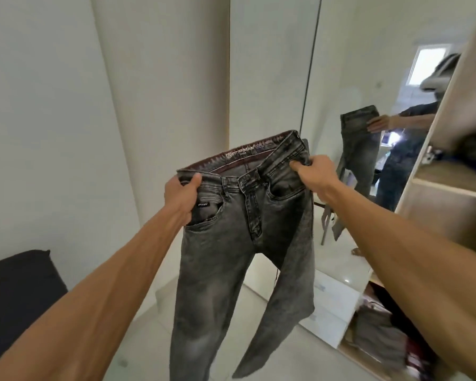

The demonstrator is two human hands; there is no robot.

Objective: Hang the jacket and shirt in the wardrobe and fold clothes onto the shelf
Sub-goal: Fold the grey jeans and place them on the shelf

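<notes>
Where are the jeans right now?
In the head view's middle, the jeans hang in the air from both hands, left hand and right hand, beside the mirror.

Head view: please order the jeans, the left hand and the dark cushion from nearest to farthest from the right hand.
1. Jeans: the right hand grips their waistband.
2. Left hand: on the other side of the waistband.
3. Dark cushion: low at the far left.

grey jeans (231, 257), both hands gripping waistband, mirror (355, 78)
</notes>
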